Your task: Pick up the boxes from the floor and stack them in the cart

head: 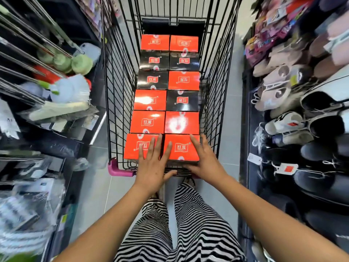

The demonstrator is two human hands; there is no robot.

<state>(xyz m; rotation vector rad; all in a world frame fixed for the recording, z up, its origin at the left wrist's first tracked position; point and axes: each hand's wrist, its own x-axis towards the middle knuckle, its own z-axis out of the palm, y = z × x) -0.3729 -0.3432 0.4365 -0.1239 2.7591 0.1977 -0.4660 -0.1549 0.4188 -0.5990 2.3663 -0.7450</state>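
A black wire cart (117, 95) stands in the aisle in front of me, filled with two rows of flat boxes, several red and several black. The two nearest boxes are red: the near-left box (132, 148) and the near-right box (182, 148). My left hand (153, 163) lies flat with straight fingers across the seam between them. My right hand (204, 159) rests with spread fingers on the near-right box's right edge. Neither hand holds anything.
Shelves close in on both sides: mops and cleaning goods (62, 86) on the left, slippers and shoes (302, 110) on the right. The cart's pink handle end (117, 170) is near my legs. Grey tiled floor (94, 186) shows beside the cart.
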